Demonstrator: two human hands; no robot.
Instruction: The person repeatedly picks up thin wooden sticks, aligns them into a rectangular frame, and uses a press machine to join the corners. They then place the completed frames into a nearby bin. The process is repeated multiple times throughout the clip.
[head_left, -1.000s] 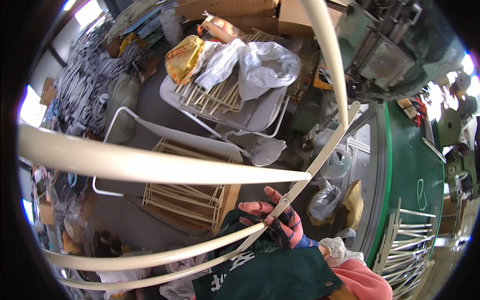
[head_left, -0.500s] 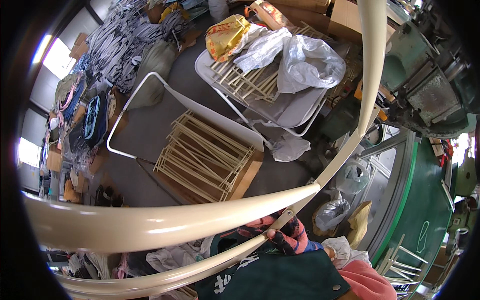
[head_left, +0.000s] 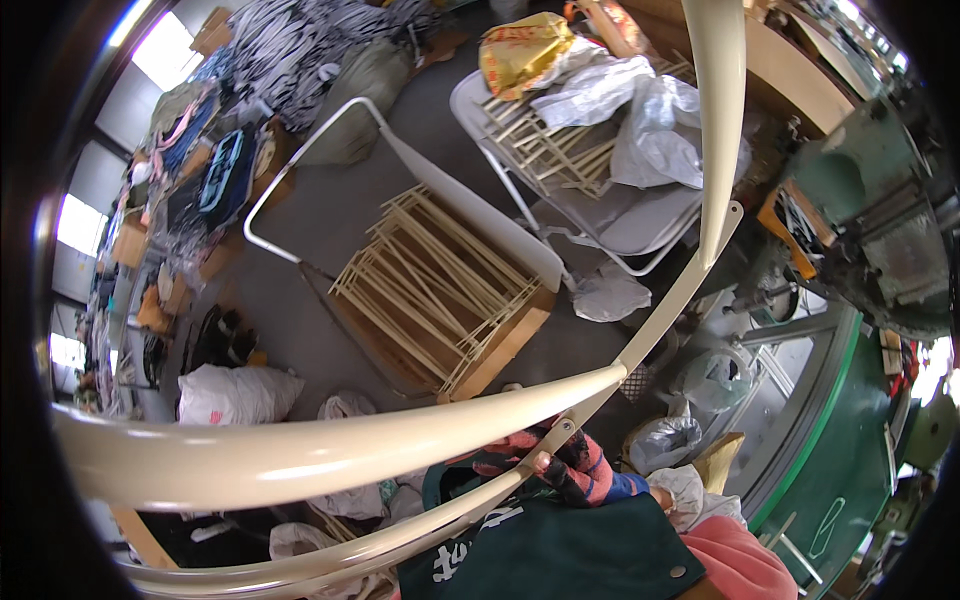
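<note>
A cream-painted metal tube frame (head_left: pixel 350 450) fills the foreground. Its thick tubes run in from the left, and another rises at the upper right. A flat riveted bar (head_left: pixel 660 310) joins them. My right hand (head_left: pixel 590 475), in a striped red, black and blue glove with a bare thumb tip, is closed around the lower tube, just below the bar's rivet. A dark green apron (head_left: pixel 560 545) and a pink sleeve (head_left: pixel 735 555) show beneath. No part of my left hand can be made out.
Bundled cream rods (head_left: pixel 430 290) lie on cardboard beside a tipped white folding chair (head_left: pixel 480 225). Another folding seat (head_left: pixel 640 225) carries rods and plastic bags. A green-topped bench (head_left: pixel 830 450) and machinery (head_left: pixel 850 190) stand right; a white sack (head_left: pixel 235 395) and heaped fabric (head_left: pixel 290 60) are left.
My view has swung, so the room's things sit farther right, and a white sack shows at left. The upright tube stands slightly farther left. My right hand keeps its hold on the frame.
</note>
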